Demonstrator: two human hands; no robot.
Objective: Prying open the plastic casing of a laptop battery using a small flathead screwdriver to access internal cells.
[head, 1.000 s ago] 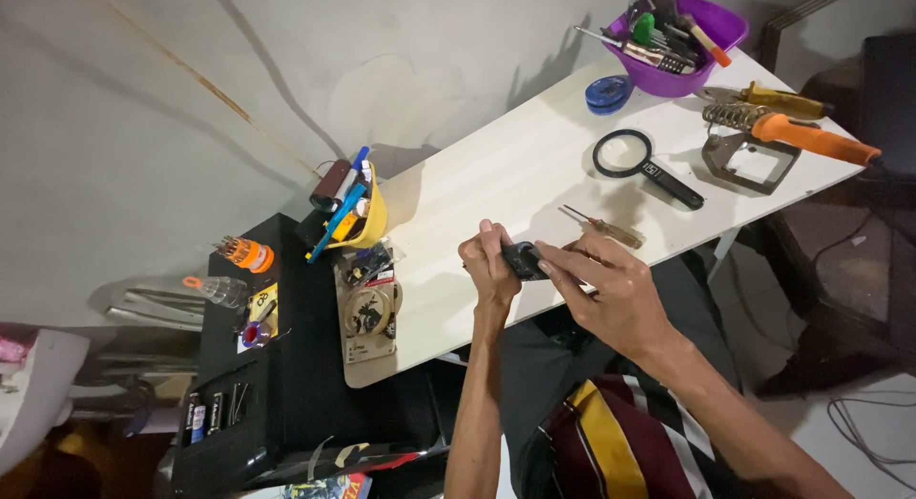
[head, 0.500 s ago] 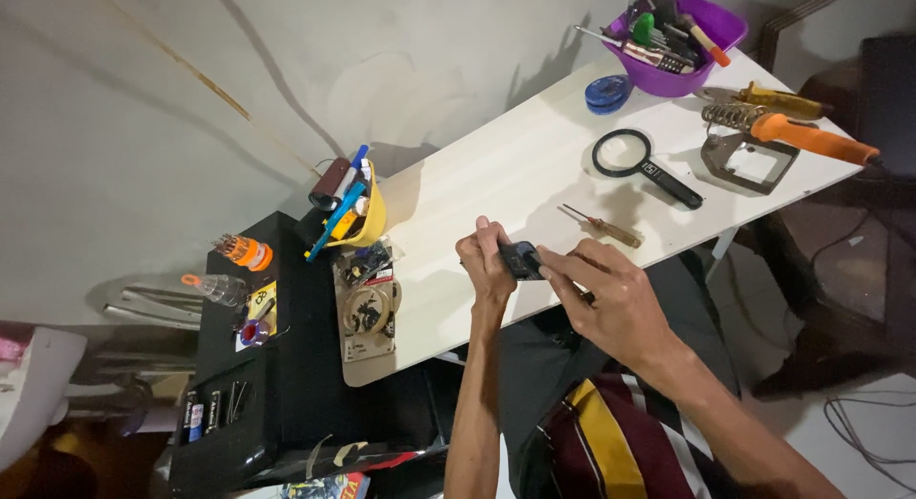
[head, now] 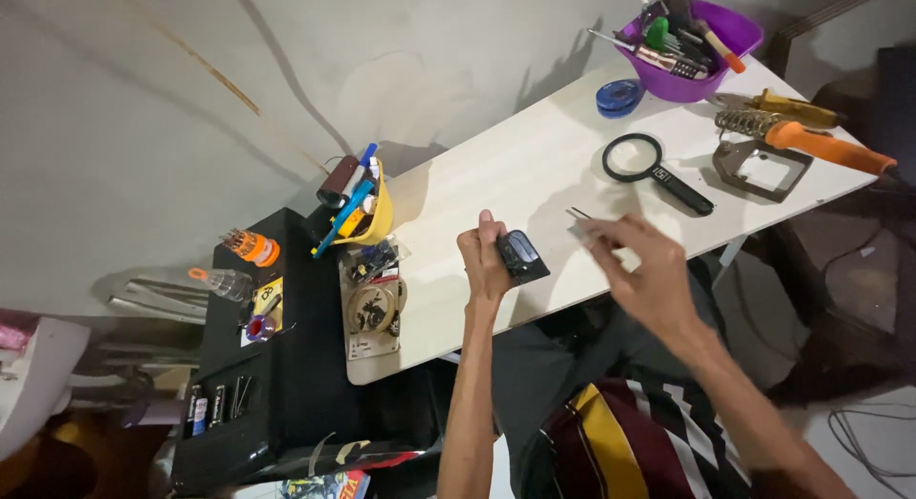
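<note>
White tabletop [head: 515, 175] lies bare toward the wall; left hand [head: 485, 260] grips a small black device [head: 522, 255] at its near edge; right hand [head: 641, 270] pinches a small screwdriver [head: 584, 216].

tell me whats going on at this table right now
A person sits at a white table and holds a small black device in the left hand, just above the table's near edge. The right hand is over a small screwdriver lying on the table, fingers about its handle; motion blur hides whether it is gripped. Further back lie a magnifying glass, an orange-handled soldering iron on its stand and a purple bowl of tools.
</note>
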